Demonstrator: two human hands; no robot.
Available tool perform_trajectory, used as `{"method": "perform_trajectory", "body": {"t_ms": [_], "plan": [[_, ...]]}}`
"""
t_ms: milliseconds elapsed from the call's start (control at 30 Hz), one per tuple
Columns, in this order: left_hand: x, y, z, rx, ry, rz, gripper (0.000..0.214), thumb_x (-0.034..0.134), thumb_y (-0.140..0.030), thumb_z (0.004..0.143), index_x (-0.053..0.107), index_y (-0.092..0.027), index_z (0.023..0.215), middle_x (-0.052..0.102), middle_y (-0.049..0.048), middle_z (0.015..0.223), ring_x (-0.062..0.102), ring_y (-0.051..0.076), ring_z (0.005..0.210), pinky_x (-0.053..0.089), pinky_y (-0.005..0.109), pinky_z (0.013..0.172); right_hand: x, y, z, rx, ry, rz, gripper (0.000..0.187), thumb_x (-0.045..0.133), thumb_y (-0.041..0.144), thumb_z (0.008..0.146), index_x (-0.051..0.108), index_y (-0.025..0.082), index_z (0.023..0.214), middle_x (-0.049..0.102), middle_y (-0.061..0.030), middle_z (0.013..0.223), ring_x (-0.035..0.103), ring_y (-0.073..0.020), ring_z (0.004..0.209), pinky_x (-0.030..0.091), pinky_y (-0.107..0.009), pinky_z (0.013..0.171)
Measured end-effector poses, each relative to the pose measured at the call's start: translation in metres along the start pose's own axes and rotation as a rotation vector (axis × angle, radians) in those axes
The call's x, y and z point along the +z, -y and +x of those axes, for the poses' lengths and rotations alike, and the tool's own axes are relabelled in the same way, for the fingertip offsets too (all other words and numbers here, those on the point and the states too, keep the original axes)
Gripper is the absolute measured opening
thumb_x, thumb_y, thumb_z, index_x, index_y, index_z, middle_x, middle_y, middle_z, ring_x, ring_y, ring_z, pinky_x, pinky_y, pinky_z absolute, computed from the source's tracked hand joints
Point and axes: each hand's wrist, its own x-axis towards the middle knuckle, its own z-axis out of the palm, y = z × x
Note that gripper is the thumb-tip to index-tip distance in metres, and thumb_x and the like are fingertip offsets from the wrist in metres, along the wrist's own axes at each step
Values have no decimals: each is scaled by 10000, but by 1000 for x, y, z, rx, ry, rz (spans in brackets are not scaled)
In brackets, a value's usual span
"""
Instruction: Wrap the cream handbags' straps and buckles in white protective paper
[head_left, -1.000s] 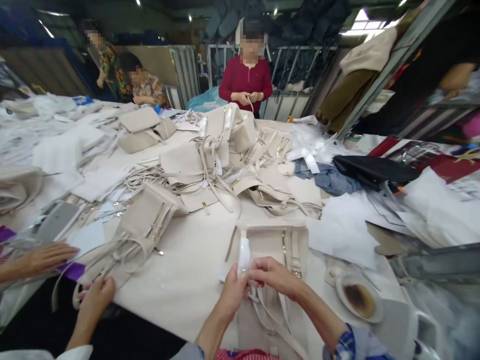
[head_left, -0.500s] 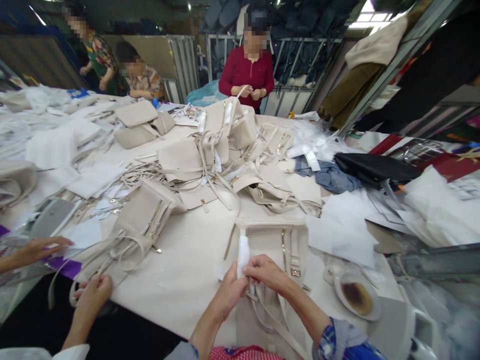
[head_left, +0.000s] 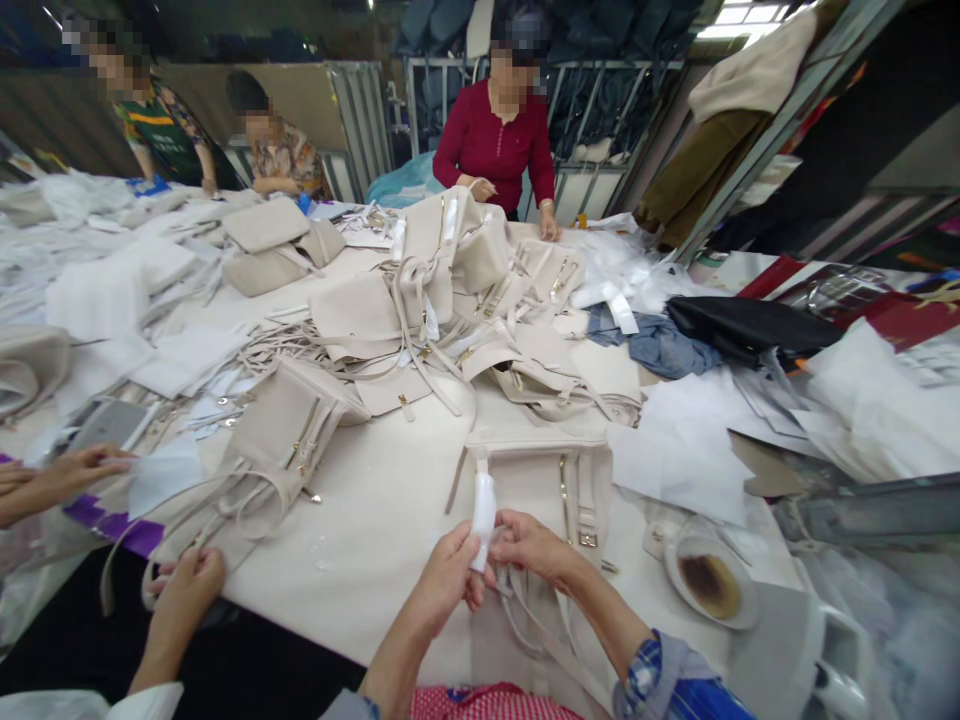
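My left grip point(head_left: 454, 565) is clasping the lower end of a white wrap point(head_left: 484, 500), while my right grip point(head_left: 534, 545) is pinching just beside it, on what I cannot tell. The wrap is already covering one strap of the beige bag point(head_left: 529, 485) lying before me; looser straps point(head_left: 564, 655) are hanging bare. A stained dish point(head_left: 750, 600) and white sheets point(head_left: 667, 450) are crowding its right on the table point(head_left: 375, 530); beyond, heaped bags point(head_left: 450, 250) are blocking the way.

Blue-grey cloth point(head_left: 679, 356) and white plate point(head_left: 748, 600).
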Motion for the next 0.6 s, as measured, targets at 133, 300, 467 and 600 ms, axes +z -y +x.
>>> {"method": "perform_trajectory", "body": {"t_ms": [133, 300, 467, 600], "plan": [[5, 4, -1, 19, -72, -31, 557, 429, -458, 822, 448, -129, 1271, 578, -20, 577, 416, 60, 331, 295, 157, 314, 15, -17, 13, -125, -23, 121, 405, 638, 259, 609, 515, 145, 979, 564, 49, 589, 481, -90, 501, 289, -204, 479], [9, 10, -2, 52, -159, 60, 636, 386, -356, 853, 275, -129, 1437, 531, -45, 542, 441, 77, 313, 322, 159, 298, 35, -23, 18, -217, -182, 214, 410, 663, 246, 601, 531, 161, 979, 642, -20, 833, 567, -134, 671, 416, -232, 565], [9, 8, -7, 33, -213, 52, 717, 374, -238, 870, 26, -205, 1495, 560, -50, 558, 475, 90, 328, 346, 162, 300, 46, -28, 20, -195, -242, 266, 387, 661, 231, 610, 530, 161, 967, 641, -5, 749, 504, -96, 532, 426, -233, 535], [10, 5, -9, 13, -290, 56, 822, 391, -194, 871, -184, -243, 1457, 563, -68, 512, 516, 125, 340, 388, 181, 308, 55, -35, 23, -125, -201, 355, 379, 662, 285, 645, 532, 137, 969, 513, 63, 521, 309, -40, 371, 230, -180, 384]]}}
